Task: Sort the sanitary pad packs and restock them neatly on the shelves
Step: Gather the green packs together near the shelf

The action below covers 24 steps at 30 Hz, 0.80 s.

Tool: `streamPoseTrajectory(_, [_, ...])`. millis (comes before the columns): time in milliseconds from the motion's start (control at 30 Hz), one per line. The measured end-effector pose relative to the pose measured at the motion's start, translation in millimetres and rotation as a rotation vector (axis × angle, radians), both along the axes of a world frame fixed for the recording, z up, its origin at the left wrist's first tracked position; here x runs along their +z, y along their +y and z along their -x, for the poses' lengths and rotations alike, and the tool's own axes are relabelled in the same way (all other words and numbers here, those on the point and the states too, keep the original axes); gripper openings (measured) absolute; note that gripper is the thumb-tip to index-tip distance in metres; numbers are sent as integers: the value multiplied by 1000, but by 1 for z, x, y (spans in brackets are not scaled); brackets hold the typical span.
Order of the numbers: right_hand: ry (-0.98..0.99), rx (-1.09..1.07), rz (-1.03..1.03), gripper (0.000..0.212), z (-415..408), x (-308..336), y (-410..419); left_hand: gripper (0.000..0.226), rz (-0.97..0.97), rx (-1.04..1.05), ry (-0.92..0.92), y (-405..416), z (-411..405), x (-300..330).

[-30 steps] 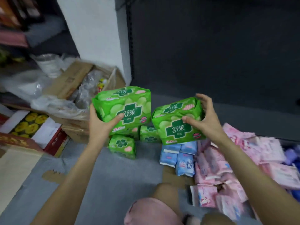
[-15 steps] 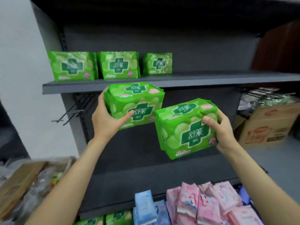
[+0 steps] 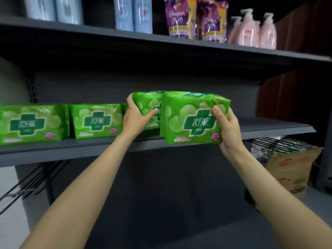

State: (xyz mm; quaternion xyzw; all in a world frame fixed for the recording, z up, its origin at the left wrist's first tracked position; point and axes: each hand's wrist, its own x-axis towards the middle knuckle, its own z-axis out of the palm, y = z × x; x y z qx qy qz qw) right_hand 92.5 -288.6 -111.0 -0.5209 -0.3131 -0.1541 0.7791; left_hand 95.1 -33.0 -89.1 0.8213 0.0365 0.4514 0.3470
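- I am seeing two green sanitary pad packs held at the middle shelf (image 3: 269, 125), both glossy, light green with pale circles, a dark green cross logo with white characters and a small red round mark low on the face.
- The right-hand pack (image 3: 190, 119) is standing upright, face toward me, its lower edge hanging just in front of the shelf's front lip; whether it is touching the shelf I cannot tell.
- The left-hand pack (image 3: 149, 109) is sitting slightly behind and left of it, partly hidden by it, over the shelf surface.
- The right hand (image 3: 229, 128) is gripping the right pack at its right edge, thumb pressing on the front face, fingers curling round the back and crumpling the wrapper's upper corner.
- The left hand (image 3: 137, 119) is holding the other pack from its left side, thumb lying across the front, fingers reaching behind.
- Both grips are closed on packs; both forearms are reaching up and forward, bare, converging toward the shelf.
- Two matching shelved packs (image 3: 62, 122) are standing upright in a row to the left, faces forward; a third is mostly hidden behind the left hand.
- On the upper shelf (image 3: 179, 44) I am noting purple pouches (image 3: 195, 18), pink pump bottles (image 3: 253, 31) and pale blue packs (image 3: 133, 14), all blurred.
- A cardboard box (image 3: 292, 171) is sitting low at right under plastic wrap.
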Motion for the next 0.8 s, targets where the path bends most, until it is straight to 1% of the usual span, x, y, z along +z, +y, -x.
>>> streamPoseTrajectory(67, [-3,-22,-22,58,-25,18,7,96,22,18,26,6,-25,7])
streamPoseTrajectory(133, [8,-18,2,55,-49,27,16,95,77,-66,63,13,-46,8])
streamPoseTrajectory(200, [26,-8,61,47,-70,30,26,87,108,-164,132,17,-59,4])
streamPoseTrajectory(267, [44,-18,124,38,-87,27,36,73,154,-181,210,16,-64,-1])
streamPoseTrajectory(300, [46,-26,149,37,-95,24,41,65,202,-178,209,13,-63,-1])
streamPoseTrajectory(367, [52,-48,192,39,-107,18,50,56,307,-199,128,8,-53,3])
streamPoseTrajectory(433, [82,-33,248,45,-118,14,62,61,344,-266,28,6,-42,6])
streamPoseTrajectory(467, [94,-14,293,49,-123,12,68,69,318,-287,34,4,-37,6])
streamPoseTrajectory(567, [74,8,471,62,-134,8,87,115,133,-237,173,4,-30,-6])
streamPoseTrajectory(600, [52,-9,535,66,-136,8,92,121,67,-195,204,7,-32,-9])
streamPoseTrajectory(667, [12,-103,690,73,-141,9,101,115,-21,-102,202,13,-38,-14])
streamPoseTrajectory(767, [-25,-389,991,80,-140,16,108,105,-73,56,192,15,-41,-16])
streamPoseTrajectory(800, [-49,-458,1041,81,-139,18,111,103,-96,120,183,14,-42,-16])
